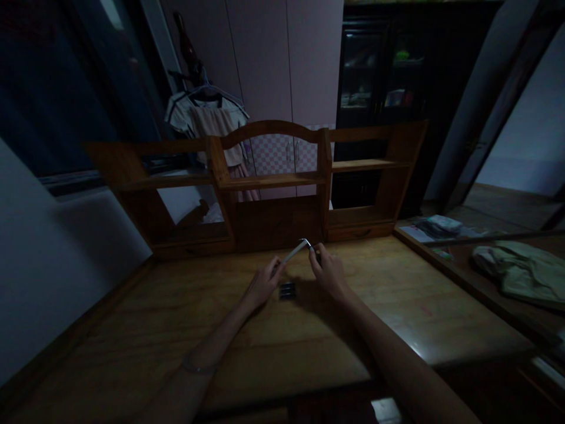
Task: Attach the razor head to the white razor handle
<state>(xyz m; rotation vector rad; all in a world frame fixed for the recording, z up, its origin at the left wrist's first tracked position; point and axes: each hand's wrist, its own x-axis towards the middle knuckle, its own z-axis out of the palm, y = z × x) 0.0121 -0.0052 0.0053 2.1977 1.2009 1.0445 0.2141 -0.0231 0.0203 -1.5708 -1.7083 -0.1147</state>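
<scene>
Over the wooden desk (212, 335), my left hand (263, 282) pinches the lower end of a thin pale strip (295, 251). The strip slants up and to the right. My right hand (327, 270) is closed on a small dark object with a shiny metal tip (308, 243), which meets the strip's upper end. What exactly the dark object is cannot be made out. Between and just below my hands, a small group of dark items (288, 291) lies on the desk in a short stack of rows.
A wooden shelf unit (273, 180) stands along the desk's back edge. Clothes (212, 118) hang behind it at the left. At the right lie a pale green cloth (525, 268) and a plastic-wrapped bundle (444, 224). A white wall borders the left.
</scene>
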